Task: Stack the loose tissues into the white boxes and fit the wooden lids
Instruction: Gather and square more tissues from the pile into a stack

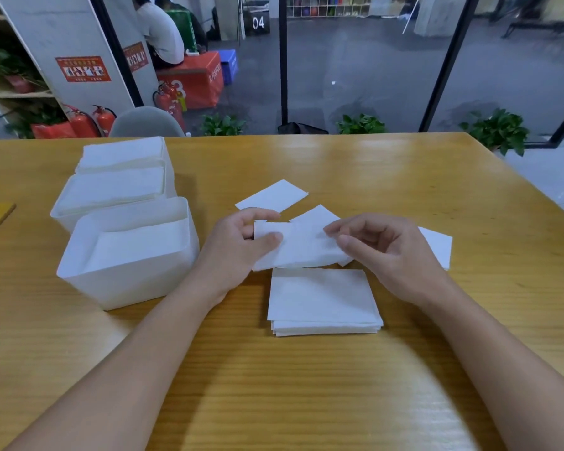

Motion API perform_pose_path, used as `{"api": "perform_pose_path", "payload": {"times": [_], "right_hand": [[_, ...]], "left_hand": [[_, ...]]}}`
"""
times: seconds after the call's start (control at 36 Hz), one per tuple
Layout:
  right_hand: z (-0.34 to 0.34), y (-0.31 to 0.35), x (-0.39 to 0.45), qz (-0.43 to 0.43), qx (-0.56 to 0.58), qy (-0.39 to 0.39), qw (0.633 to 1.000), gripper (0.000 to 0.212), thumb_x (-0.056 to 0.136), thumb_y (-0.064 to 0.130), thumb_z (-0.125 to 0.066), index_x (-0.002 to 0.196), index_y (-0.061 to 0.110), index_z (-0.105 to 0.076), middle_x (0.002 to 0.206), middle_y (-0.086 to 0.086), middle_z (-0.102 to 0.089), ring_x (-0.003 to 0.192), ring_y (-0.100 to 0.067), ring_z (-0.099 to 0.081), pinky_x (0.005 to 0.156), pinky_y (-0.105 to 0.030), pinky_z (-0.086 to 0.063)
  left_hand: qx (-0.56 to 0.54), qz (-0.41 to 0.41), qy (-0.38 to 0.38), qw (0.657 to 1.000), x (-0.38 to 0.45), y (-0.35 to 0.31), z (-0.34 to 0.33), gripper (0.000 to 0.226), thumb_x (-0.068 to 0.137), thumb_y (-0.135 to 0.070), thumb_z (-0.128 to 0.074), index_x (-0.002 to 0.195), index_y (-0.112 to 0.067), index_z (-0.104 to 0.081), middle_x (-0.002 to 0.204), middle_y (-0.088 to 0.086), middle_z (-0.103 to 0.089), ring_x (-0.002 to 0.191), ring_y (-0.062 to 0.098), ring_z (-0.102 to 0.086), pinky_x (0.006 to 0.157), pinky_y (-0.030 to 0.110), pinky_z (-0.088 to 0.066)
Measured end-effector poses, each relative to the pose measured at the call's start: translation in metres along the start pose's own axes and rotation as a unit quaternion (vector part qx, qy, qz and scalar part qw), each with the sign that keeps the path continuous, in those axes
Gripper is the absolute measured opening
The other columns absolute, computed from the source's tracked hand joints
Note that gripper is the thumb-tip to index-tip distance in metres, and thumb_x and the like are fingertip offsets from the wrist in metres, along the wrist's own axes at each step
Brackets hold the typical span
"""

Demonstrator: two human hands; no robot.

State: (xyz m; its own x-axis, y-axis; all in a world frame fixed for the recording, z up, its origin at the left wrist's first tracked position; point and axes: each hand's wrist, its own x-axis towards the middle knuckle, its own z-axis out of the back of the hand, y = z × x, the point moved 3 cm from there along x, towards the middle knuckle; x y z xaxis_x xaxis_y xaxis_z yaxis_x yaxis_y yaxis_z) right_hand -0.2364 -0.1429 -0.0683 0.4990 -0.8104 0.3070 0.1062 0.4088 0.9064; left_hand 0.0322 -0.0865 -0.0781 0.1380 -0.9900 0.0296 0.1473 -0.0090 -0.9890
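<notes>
Tissue [298,244] held between left hand [241,245] and right hand [381,252].

Both forearms are bare from the lower frame edge up to the wrists, with no sleeve showing. The left hand [241,245] and right hand [381,252] carry short, unpainted fingernails.

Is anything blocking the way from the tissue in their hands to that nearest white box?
Nothing visible does. The tissue, pinched by the left hand and right hand, is just right of the nearest box, whose top is open with no lid on. Only bare table lies between them.
</notes>
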Motion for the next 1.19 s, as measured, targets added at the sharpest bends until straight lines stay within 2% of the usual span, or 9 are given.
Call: {"api": "perform_pose_path", "payload": {"times": [0.08, 0.17, 0.25, 0.36, 0.44, 0.56, 0.92, 1.06, 1.19], "right_hand": [[0.0, 0.002, 0.003, -0.027, 0.028, -0.077, 0.996, 0.026, 0.093, 0.04, -0.086, 0.11, 0.025, -0.074, 0.123, 0.003, -0.076, 0.084, -0.02, -0.074, 0.07, -0.032, -0.062], [0.001, -0.001, 0.002, -0.103, 0.053, -0.097, 0.989, 0.052, 0.082, 0.049, -0.092, 0.127, 0.042, -0.067, 0.125, 0.014, -0.074, 0.089, -0.022, -0.079, 0.073, -0.035, -0.064], [0.006, -0.005, 0.001, -0.139, 0.085, -0.042, 0.986, 0.035, 0.086, 0.041, -0.091, 0.116, 0.029, -0.078, 0.082, 0.003, -0.066, 0.063, -0.022, -0.063, 0.053, -0.03, -0.048], [0.014, -0.006, 0.0, -0.169, 0.102, 0.02, 0.98, 0.017, 0.091, 0.025, -0.089, 0.102, 0.017, -0.079, 0.07, -0.003, -0.051, 0.058, -0.022, -0.044, 0.05, -0.023, -0.035], [0.018, -0.003, -0.003, -0.201, 0.058, 0.1, 0.973, 0.032, 0.086, 0.028, -0.089, 0.115, 0.019, -0.078, 0.073, -0.018, -0.034, 0.06, -0.024, -0.035, 0.05, -0.025, -0.031], [0.018, -0.002, -0.008, -0.21, -0.021, 0.204, 0.956, 0.041, 0.087, 0.029, -0.089, 0.125, 0.029, -0.074, 0.068, -0.015, -0.045, 0.056, -0.025, -0.043, 0.053, -0.025, -0.036], [0.018, -0.007, -0.007, -0.162, -0.107, 0.166, 0.967, 0.031, 0.088, 0.029, -0.088, 0.116, 0.033, -0.077, 0.064, 0.002, -0.051, 0.056, -0.019, -0.047, 0.058, -0.038, -0.039], [0.019, -0.01, -0.005, -0.153, -0.11, 0.168, 0.968, 0.027, 0.089, 0.028, -0.088, 0.113, 0.034, -0.078, 0.063, 0.004, -0.053, 0.058, -0.014, -0.05, 0.06, -0.033, -0.041], [0.021, -0.012, -0.002, -0.101, -0.123, 0.094, 0.983, 0.027, 0.085, 0.049, -0.086, 0.105, 0.032, -0.08, 0.066, 0.008, -0.059, 0.06, -0.012, -0.047, 0.058, -0.027, -0.039]], "left_hand": [[-0.019, -0.033, 0.014, 0.999, -0.005, -0.009, -0.005, 0.025, 0.099, -0.024, -0.083, 0.122, -0.032, -0.078, 0.111, 0.005, -0.084, 0.103, 0.028, -0.081, 0.088, 0.038, -0.064], [-0.03, -0.06, 0.028, 0.997, -0.008, -0.016, -0.011, 0.026, 0.098, -0.023, -0.084, 0.122, -0.029, -0.079, 0.111, 0.009, -0.083, 0.101, 0.031, -0.081, 0.085, 0.037, -0.065], [-0.024, -0.079, 0.039, 0.996, -0.01, -0.02, -0.012, 0.024, 0.098, -0.025, -0.083, 0.121, -0.028, -0.079, 0.11, 0.009, -0.083, 0.1, 0.032, -0.081, 0.087, 0.046, -0.066], [0.038, -0.064, 0.06, 0.995, -0.009, -0.02, -0.007, 0.028, 0.097, -0.039, -0.079, 0.123, -0.03, -0.077, 0.091, 0.031, -0.072, 0.085, 0.05, -0.071, 0.085, 0.063, -0.059], [0.109, -0.03, 0.119, 0.986, -0.009, -0.015, -0.004, 0.021, 0.1, -0.035, -0.076, 0.121, -0.037, -0.077, 0.065, 0.011, -0.054, 0.061, 0.036, -0.057, 0.065, 0.036, -0.054], [0.163, -0.007, 0.176, 0.971, -0.01, -0.012, -0.005, 0.021, 0.102, -0.029, -0.074, 0.121, -0.04, -0.073, 0.062, -0.003, -0.044, 0.054, 0.016, -0.049, 0.054, 0.021, -0.042], [0.26, -0.036, 0.191, 0.946, -0.008, -0.002, -0.005, 0.02, 0.102, -0.038, -0.075, 0.118, -0.049, -0.07, 0.065, -0.009, -0.056, 0.061, 0.008, -0.048, 0.064, 0.024, -0.04], [0.263, -0.039, 0.187, 0.946, -0.008, -0.002, -0.004, 0.018, 0.102, -0.037, -0.076, 0.116, -0.048, -0.072, 0.063, -0.01, -0.058, 0.059, 0.007, -0.053, 0.061, 0.012, -0.041], [0.291, -0.044, 0.154, 0.943, -0.006, 0.0, -0.001, 0.01, 0.1, -0.05, -0.075, 0.11, -0.047, -0.074, 0.063, -0.012, -0.061, 0.056, 0.003, -0.051, 0.06, 0.023, -0.041]]}}
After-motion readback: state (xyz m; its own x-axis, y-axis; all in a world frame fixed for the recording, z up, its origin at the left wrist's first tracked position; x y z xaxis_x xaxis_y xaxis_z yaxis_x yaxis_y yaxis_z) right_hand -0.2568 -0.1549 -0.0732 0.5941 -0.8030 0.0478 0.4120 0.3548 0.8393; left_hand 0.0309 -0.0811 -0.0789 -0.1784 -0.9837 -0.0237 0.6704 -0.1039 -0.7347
